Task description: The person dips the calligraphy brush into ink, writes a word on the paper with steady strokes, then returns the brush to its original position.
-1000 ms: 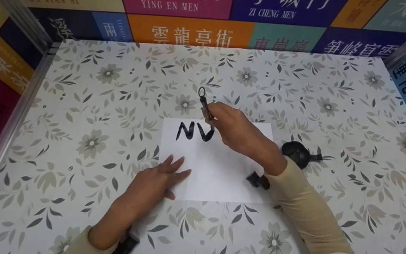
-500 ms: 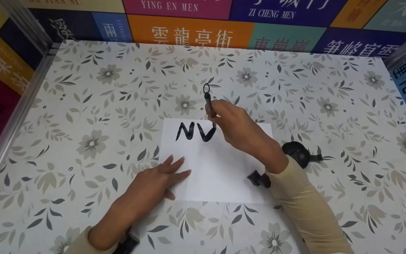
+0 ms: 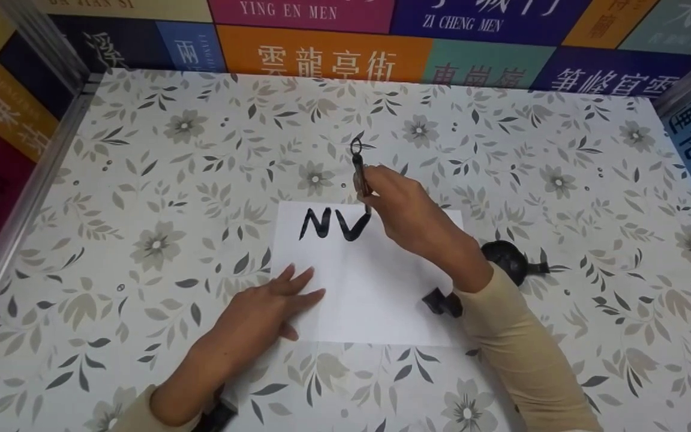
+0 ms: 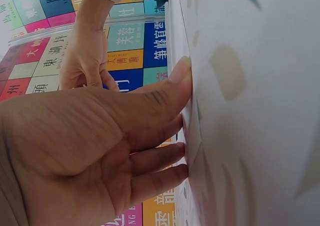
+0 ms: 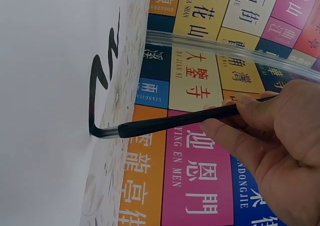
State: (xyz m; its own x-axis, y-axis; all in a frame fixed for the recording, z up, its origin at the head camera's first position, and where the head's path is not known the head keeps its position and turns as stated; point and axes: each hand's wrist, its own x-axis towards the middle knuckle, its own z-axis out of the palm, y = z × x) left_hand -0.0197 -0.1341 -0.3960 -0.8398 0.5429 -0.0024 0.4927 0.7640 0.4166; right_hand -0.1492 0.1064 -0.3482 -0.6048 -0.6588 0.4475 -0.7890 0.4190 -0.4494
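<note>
A dark-handled ink brush [image 5: 170,123] is pinched between the thumb and fingers of my right hand [image 3: 408,210]. Its bristles touch the white paper [image 3: 375,288] at the end of a black stroke, and a small ring tops the handle in the head view. To the left of the brush, black zigzag marks [image 3: 315,223] and a V-like stroke [image 3: 351,228] run along the upper part of the sheet. My left hand [image 3: 267,306] rests with spread fingers on the sheet's lower left edge; in the left wrist view its fingertips [image 4: 180,173] press the paper.
On the table [image 3: 201,180] with its floral cover, a round black object with a short neck [image 3: 507,261] lies right of the paper. Black wrist gear [image 3: 441,302] shows beneath the right forearm. Colourful panels with printed characters [image 3: 327,54] stand along the back and sides.
My right hand has moved slightly up and to the right with the brush, lengthening the rising arm of the V-like stroke. My left hand has stayed in place.
</note>
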